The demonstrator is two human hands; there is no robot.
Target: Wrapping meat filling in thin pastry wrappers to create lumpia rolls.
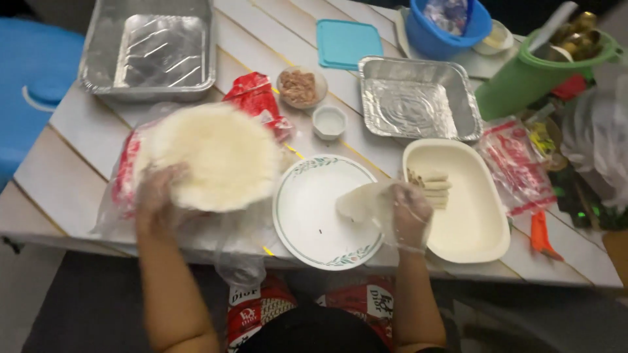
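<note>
My left hand (159, 195), in a thin clear glove, holds the near edge of a stack of round white wrappers (216, 153) lying on its red and clear plastic bag (124, 176). My right hand (410, 216), also gloved, grips one limp white wrapper (363, 201) that hangs over the right part of a white plate with a green floral rim (307, 216). Just right of that hand stands a cream oval dish (471, 216) with a few rolled pieces (432, 186) at its left end.
On the white plank table: a large foil tray (150, 49), a smaller foil tray (415, 98), a small bowl of brown filling (301, 87), a small white cup (328, 121), a teal lid (347, 40), a blue bowl (445, 29), a green container (536, 72), an orange tool (540, 233).
</note>
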